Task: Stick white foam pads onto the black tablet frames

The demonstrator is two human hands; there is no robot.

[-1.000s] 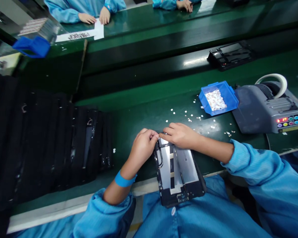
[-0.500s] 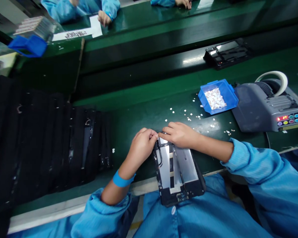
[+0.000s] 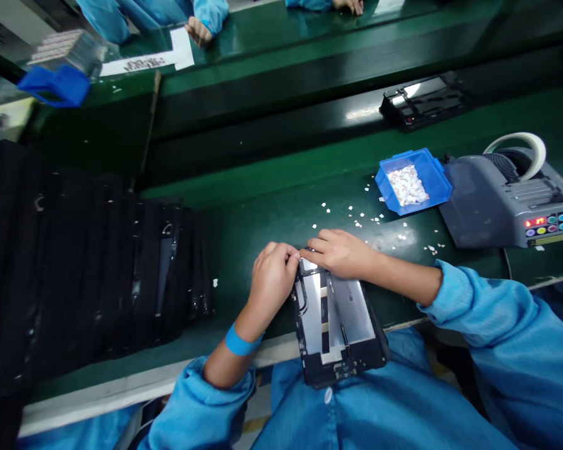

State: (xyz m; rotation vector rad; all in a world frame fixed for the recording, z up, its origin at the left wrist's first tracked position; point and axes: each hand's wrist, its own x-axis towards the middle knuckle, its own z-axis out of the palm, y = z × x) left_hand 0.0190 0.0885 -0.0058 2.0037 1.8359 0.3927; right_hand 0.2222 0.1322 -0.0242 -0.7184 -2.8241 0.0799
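Pinches left hand (image 3: pixel 275 270) closed at the far left corner of an opened flat device (image 3: pixel 360 312), with anything between fingertips too small to tell; lays right hand (image 3: pixel 341 253) over its far end, cannot tell if gripping. Has the device across the near edge of the counter (image 3: pixel 258 219).

Head view, single: head-worn, facing forward and steeply down over the green bench (image 3: pixel 253 219), which is slanting across the frame. Near range: the left hand (image 3: pixel 273 275) and the right hand (image 3: pixel 340 253) are showing just below centre, the blue sleeves (image 3: pixel 488 319) filling the lower corners. Middle range: a black stack (image 3: pixel 84 269) is occupying the left, a grey dispenser (image 3: pixel 478 200) the right edge. Far range: a co-worker's hand (image 3: pixel 198 31) is appearing near the top, its detail probably too soft to read.
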